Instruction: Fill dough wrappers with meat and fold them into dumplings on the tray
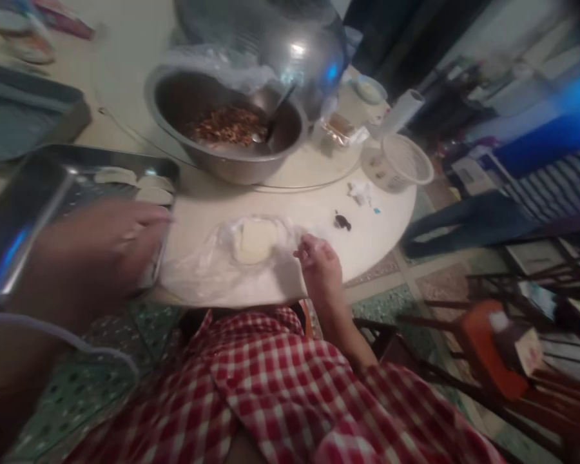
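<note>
Cream dough [258,241] — left of right grip [307,249]; apart

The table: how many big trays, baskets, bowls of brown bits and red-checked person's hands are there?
Big trays: 2, shiny tray and grey tray
Basket: 1
Bowl with brown bits: 1
Hands: 2, left hand and right hand
Total: 6

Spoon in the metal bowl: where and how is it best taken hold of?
Likely by the upper end of its dark handle, coming from above right: it slants up away from the brown mix toward the far right rim of the bowl.
</note>
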Motion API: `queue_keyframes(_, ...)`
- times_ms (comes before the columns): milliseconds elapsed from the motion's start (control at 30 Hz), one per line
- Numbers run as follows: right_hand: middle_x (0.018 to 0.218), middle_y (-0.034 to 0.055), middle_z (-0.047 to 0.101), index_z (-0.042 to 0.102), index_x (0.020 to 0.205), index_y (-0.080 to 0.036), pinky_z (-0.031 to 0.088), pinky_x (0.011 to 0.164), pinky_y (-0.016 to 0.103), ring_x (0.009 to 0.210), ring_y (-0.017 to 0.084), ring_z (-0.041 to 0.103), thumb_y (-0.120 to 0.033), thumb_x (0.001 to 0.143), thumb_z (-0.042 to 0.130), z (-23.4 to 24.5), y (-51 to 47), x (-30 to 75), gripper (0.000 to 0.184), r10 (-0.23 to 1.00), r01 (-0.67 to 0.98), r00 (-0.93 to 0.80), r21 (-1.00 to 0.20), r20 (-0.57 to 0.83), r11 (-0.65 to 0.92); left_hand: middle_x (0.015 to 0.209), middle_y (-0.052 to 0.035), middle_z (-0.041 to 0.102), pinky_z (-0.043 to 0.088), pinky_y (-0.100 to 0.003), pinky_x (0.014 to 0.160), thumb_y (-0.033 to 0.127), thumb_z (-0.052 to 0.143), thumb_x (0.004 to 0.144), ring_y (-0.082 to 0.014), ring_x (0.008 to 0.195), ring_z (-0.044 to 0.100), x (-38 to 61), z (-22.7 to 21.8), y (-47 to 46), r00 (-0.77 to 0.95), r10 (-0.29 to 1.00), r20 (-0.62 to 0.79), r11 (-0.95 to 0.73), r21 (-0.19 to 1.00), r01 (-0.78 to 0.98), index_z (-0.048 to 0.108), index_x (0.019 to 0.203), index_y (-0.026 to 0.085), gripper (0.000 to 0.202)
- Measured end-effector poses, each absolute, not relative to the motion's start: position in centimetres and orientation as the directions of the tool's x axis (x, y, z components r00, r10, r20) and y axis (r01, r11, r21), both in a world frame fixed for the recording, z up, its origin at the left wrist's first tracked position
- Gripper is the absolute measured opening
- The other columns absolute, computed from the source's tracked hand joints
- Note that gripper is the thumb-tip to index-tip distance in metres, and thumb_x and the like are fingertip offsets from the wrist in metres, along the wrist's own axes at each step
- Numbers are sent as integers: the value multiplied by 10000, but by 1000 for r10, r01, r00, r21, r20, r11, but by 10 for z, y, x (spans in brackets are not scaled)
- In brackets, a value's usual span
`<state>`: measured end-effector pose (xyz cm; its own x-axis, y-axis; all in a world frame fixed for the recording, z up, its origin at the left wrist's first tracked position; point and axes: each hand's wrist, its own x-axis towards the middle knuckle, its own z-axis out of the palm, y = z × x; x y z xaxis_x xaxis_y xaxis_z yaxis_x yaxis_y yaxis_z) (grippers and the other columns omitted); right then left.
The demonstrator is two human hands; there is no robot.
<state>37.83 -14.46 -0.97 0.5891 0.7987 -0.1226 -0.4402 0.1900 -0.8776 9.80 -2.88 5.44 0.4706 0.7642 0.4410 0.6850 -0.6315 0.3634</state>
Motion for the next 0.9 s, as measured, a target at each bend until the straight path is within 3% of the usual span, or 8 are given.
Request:
queue_keyframes(67,1020,22,768,746,737,-237,564,741,290,795,127,650,-462,833,757,-14,-151,379,245,834,-338,547,-930,-69,145,1090,-5,746,551,-454,954,400,434,999,-263,1043,697,136,29,-45,591,667,454,-745,403,531,693,1139,315,306)
queue_keyframes(133,1099,39,766,787,825,-244,574,800,318,869,147,675,-518,874,699,-15,-158,378,292,871,-264,490,-959,-40,104,1131,-52,760,543,-469,962,383,415,1004,-282,1073,688,170,6,-46,640,649,411,-759,417,501,692,1168,310,329)
queue_keyframes(267,1044,10,767,799,972,-282,558,900,340,914,156,683,-423,831,736,-12,-169,378,210,900,-148,435,-986,2,73,1130,-116,754,503,-519,919,383,411,979,-335,1055,663,204,-19,-21,625,690,364,-724,348,596,705,1134,264,354)
queue_keyframes(433,1057,25,766,787,946,-282,549,950,370,1009,185,687,-341,853,664,-14,-170,383,165,902,78,401,-987,159,139,1086,-144,743,472,-513,877,460,418,972,-358,1051,635,200,-22,-3,557,781,283,-621,247,744,719,1058,222,394)
queue_keyframes(600,1121,47,764,758,1026,-285,509,1065,442,1043,207,680,-318,913,580,-23,-145,386,214,910,319,325,-936,257,150,1124,-134,740,455,-521,870,475,458,953,-372,1084,628,204,-23,-6,512,818,263,-573,289,767,721,996,249,350)
queue_keyframes(767,1202,104,745,702,1210,-230,479,1094,479,1105,249,664,-232,944,556,-23,-110,387,304,954,561,231,-827,190,29,1136,-114,736,441,-534,909,463,487,952,-363,1120,617,206,-23,-15,500,810,308,-583,328,743,706,1028,271,301)
queue_keyframes(900,1172,126,743,650,1313,-206,471,1081,493,1121,283,654,-182,937,580,-22,-95,385,383,971,701,201,-711,126,-53,1056,-126,733,432,-537,860,488,469,967,-383,1079,623,202,-23,-23,457,801,386,-576,287,766,701,952,270,319)
